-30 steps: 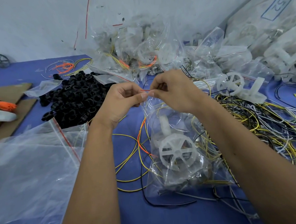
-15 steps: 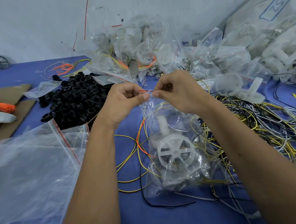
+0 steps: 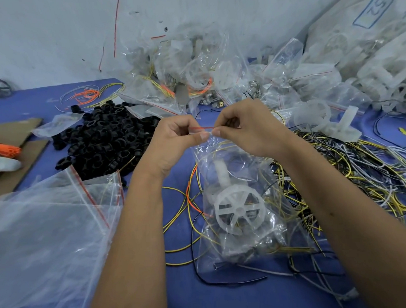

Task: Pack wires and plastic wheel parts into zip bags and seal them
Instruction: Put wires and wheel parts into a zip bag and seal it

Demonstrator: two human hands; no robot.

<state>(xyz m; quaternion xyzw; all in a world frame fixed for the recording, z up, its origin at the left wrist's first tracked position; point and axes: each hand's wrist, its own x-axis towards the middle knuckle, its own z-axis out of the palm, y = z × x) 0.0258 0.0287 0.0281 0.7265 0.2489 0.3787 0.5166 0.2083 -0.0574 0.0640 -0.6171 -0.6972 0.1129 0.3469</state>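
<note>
A clear zip bag (image 3: 246, 241) hangs over the blue table (image 3: 181, 296). Inside it are a white plastic spoked wheel (image 3: 239, 209), a white stem part above the wheel, and yellow wires. My left hand (image 3: 175, 141) and my right hand (image 3: 245, 128) pinch the bag's red zip strip (image 3: 202, 128) at the top, thumbs and fingertips close together. A short stretch of the strip shows between the two hands. Loose wires (image 3: 354, 181) in yellow, black and white lie in a tangle to the right.
A heap of black plastic rings (image 3: 102, 142) lies to the left. Empty zip bags (image 3: 44, 232) are stacked at the near left. Filled bags (image 3: 188, 67) pile up against the back wall, beside loose white wheel parts (image 3: 317, 115). Cardboard (image 3: 10, 140) sits at the far left.
Both hands have stayed at the bag's top, pinching along the zip strip. The bag and hands have shifted only slightly.
</note>
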